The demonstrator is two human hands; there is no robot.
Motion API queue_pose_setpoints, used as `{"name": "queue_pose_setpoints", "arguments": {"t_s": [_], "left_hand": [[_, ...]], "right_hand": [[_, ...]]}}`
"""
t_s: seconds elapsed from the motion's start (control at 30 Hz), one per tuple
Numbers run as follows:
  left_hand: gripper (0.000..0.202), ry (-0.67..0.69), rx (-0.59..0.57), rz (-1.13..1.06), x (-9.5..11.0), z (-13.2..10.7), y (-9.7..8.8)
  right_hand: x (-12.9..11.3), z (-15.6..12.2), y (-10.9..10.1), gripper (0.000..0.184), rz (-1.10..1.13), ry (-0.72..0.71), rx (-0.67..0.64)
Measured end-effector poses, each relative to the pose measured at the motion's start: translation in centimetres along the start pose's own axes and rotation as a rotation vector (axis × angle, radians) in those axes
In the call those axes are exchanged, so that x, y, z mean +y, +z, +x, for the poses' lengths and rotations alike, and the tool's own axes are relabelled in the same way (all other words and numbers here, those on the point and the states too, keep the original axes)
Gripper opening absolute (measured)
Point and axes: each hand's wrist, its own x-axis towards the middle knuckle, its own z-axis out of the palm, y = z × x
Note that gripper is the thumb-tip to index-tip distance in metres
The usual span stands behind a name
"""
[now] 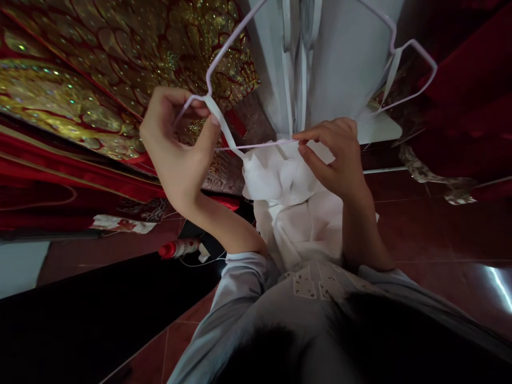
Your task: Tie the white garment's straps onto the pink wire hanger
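A pale purple clothes hanger (236, 34) spans the upper middle of the head view, with a white garment (276, 178) hanging below it. My left hand (172, 149) is closed round the hanger's left end, its thumb by a white strap (222, 124) that loops over the notch there. Another white strap (394, 69) crosses the notch at the right end. My right hand (338, 154) pinches the hanger's thin bottom bar, thumb and forefinger together in front of the garment. Part of the bar's right stretch is hidden behind that hand.
Gold sequinned red clothes (100, 58) hang close on the left, and dark red fabric (472, 101) on the right. White cabinet doors (344, 58) with long handles stand ahead. A red-capped bottle (180, 248) is by a black surface (100, 309) at lower left.
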Motion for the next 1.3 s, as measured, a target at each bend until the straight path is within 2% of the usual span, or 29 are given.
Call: {"name": "queue_pose_setpoints", "arguments": {"t_s": [0.1,0.2,0.3,0.37,0.47,0.5,0.57,0.63,0.67,0.73,0.8,0.87,0.93,1.0,1.1,1.2,1.3], "left_hand": [[0.027,0.034,-0.064,-0.006,0.2,-0.1,-0.1],[0.034,-0.087,-0.056,-0.033,0.4,-0.4,0.1],[0.027,-0.123,-0.008,-0.073,0.3,-0.8,0.8],[0.025,-0.058,0.118,-0.130,-0.1,-1.4,1.8],[0.040,0.021,0.476,-0.258,-1.1,-2.5,3.7],[0.045,-0.020,0.597,-0.316,-1.4,-2.9,4.3],[0.040,-0.227,0.669,-0.462,-1.8,-3.5,5.3],[0.026,-0.425,0.574,-0.562,-1.8,-4.0,6.1],[0.021,-0.469,0.513,-0.586,-1.6,-4.2,6.4],[0.024,-0.450,0.446,-0.609,-1.3,-4.5,6.9],[0.031,-0.386,0.459,-0.633,-1.0,-4.6,7.2],[0.036,-0.367,0.470,-0.642,-0.9,-4.6,7.4],[0.037,-0.391,0.465,-0.626,-0.8,-4.5,7.5],[0.037,-0.411,0.473,-0.607,-0.7,-4.4,7.7],[0.039,-0.433,0.493,-0.595,-0.6,-4.3,7.9],[0.038,-0.419,0.496,-0.622,-0.7,-4.4,7.9],[0.030,-0.339,0.488,-0.679,-1.1,-4.6,7.9]], "right_hand": [[0.1,-0.1,0.0,0.016,-0.007,0.003,-0.007],[0.3,-0.1,-0.1,0.014,-0.020,0.000,0.012],[0.5,-0.1,-0.2,0.014,-0.023,-0.009,0.033],[0.5,-0.1,-0.1,0.015,-0.025,0.001,0.012],[0.3,-0.2,0.0,0.017,-0.027,0.022,-0.040],[0.1,-0.2,0.1,0.018,-0.021,0.025,-0.058],[-0.1,-0.1,0.1,0.023,-0.006,0.027,-0.096],[-0.3,-0.1,0.0,0.027,0.007,0.026,-0.128],[-0.5,0.0,-0.1,0.028,0.016,0.018,-0.130],[-0.7,-0.1,-0.4,0.028,0.043,-0.009,-0.111],[-0.7,-0.2,-0.5,0.023,0.071,-0.008,-0.046],[-0.1,-0.4,-0.6,0.018,0.062,0.025,0.133],[1.2,-0.7,-0.5,0.019,0.033,0.069,0.399],[3.0,-1.0,-0.5,0.033,0.044,0.123,0.560],[5.4,-1.5,-0.6,0.058,0.154,0.181,0.624],[6.2,-2.1,-0.7,0.062,0.296,0.238,0.636],[5.6,-2.3,-0.6,0.061,0.410,0.368,0.600]]}}
